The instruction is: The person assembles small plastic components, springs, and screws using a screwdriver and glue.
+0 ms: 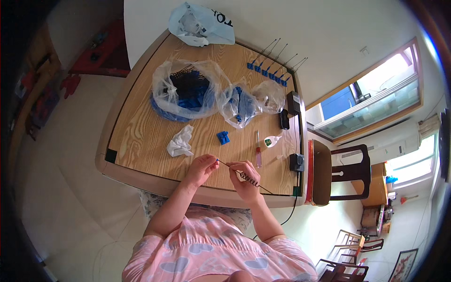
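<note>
Over the near edge of the wood-grain table (136,136), my left hand (202,170) is closed in a pinch on a small blue piece (217,161), mostly hidden by the fingertips. My right hand (244,181) is closed round a black coiled wire (249,178); one straight end reaches the blue piece and the other sticks out past the wrist. Just beyond my hands lie a few blue parts (223,137) in a small cluster. A screwdriver (258,156) with a reddish clear handle and a small white bottle (272,141) lie to the right.
A large clear bag (162,101) holds black coils and blue parts. Beside it are smaller clear bags (232,117) and a crumpled white tissue (180,143). Several blue pieces with upright wires (265,73) line the far right edge. Black adapters (296,162) and a chair (322,171) stand right.
</note>
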Available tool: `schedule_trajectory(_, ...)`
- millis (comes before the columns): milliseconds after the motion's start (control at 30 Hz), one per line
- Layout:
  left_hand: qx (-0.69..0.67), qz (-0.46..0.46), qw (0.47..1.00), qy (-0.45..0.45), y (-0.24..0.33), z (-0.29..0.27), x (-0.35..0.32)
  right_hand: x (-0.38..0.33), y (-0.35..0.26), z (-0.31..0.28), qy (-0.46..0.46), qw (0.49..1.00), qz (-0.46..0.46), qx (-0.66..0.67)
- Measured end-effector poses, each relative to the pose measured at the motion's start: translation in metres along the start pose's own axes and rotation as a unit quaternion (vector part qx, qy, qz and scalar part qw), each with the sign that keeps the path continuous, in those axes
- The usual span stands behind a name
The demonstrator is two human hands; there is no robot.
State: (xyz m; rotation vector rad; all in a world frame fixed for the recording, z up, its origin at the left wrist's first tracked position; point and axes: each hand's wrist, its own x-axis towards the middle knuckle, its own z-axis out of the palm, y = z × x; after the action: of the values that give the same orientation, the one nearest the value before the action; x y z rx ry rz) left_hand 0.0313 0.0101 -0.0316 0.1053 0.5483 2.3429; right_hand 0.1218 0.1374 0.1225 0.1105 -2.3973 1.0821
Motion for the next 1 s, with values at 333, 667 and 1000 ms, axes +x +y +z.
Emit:
schedule_trajectory(333, 0.006, 0.003, 1.000, -0.012, 0.0018, 0.0034, -0.0004, -0.0008, 0.0021, 0.0020, 0.004, 1.000, 0.009, -0.001)
schedule_trajectory(667, 0.000, 0.002, 1.000, -0.006, 0.0013, 0.0032, -0.0005, -0.0012, 0.0056, 0.0030, 0.004, 1.000, -0.006, 0.000)
schedule_trajectory(1000, 0.004, 0.001, 1.000, 0.004, -0.0014, -0.0010, 0.0004, 0.0032, 0.0026, 0.0027, -0.016, 0.999, -0.005, -0.028)
